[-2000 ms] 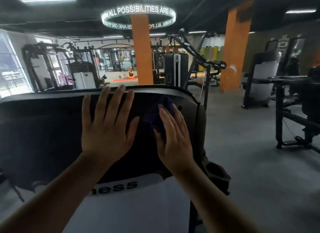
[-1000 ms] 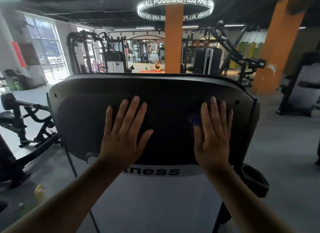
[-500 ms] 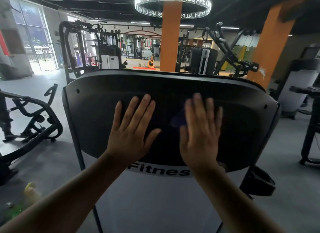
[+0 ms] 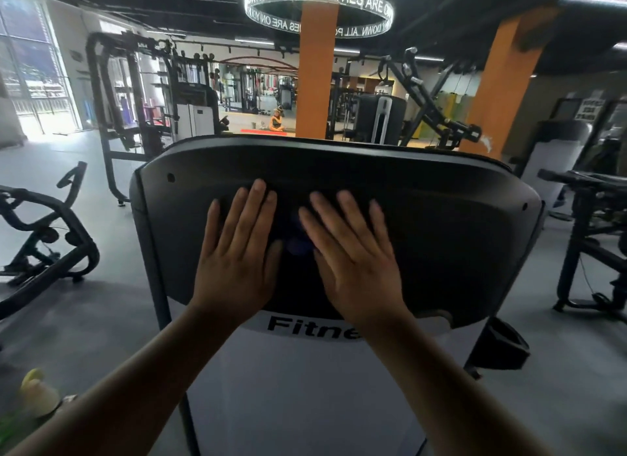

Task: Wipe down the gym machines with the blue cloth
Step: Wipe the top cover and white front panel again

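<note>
A gym machine's black top cover (image 4: pixel 441 224) fills the middle of the view, above a white panel (image 4: pixel 305 387) lettered "Fitne". My left hand (image 4: pixel 237 255) lies flat on the cover with straight fingers. Just to its right, my right hand (image 4: pixel 353 255) presses flat on the blue cloth (image 4: pixel 298 243). Only a dark blue patch of the cloth shows between the two hands; the rest is hidden under my right palm.
A black exercise frame (image 4: pixel 51 238) stands on the floor at left, and another dark machine (image 4: pixel 597 224) at right. Behind the cover are a cable rack (image 4: pixel 135 92), two orange pillars (image 4: pixel 317 72) and a seated person (image 4: pixel 276 119). A yellow-capped bottle (image 4: pixel 37 391) sits low left.
My right hand has slid the cloth leftward across the cover, from near its right side to beside my left hand. The view has turned so the cover sits more centred.
</note>
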Demonstrator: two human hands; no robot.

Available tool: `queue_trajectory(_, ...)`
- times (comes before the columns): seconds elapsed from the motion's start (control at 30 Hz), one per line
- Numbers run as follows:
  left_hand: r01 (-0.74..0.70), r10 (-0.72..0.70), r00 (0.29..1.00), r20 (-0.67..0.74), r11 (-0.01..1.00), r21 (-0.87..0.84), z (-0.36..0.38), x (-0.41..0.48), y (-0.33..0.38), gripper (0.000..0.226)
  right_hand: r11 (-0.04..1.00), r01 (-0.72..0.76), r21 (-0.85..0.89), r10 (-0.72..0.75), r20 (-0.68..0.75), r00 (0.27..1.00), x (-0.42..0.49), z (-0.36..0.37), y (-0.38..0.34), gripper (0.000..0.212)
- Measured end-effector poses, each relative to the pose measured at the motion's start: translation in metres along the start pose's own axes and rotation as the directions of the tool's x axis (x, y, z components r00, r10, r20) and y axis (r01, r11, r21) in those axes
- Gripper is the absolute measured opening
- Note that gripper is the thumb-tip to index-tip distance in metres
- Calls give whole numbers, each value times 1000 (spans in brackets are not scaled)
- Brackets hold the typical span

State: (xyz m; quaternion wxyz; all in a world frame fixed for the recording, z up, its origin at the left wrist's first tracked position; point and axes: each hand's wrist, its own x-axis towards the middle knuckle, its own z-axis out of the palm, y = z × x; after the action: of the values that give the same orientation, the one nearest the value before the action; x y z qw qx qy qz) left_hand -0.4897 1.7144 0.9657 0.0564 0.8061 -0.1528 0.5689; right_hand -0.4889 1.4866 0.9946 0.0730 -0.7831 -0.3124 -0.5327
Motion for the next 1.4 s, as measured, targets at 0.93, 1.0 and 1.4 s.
queue_trajectory(0.93, 105, -92, 989, 115, 988, -115, -4, -68, -146, 71, 888, 432, -156, -319, 468, 824, 32, 55, -110, 74)
queue_trajectory(1.0, 85, -72, 991, 116, 989, -118, -3, -73, -154, 71, 899, 404, -172, -310, 402, 862, 59, 56, -109, 65)
queue_trajectory(1.4, 98, -68, 980, 185, 982, -160, -7, -83, -199, 63, 884, 433, -178, -322, 442, 837, 92, 85, -147, 61)
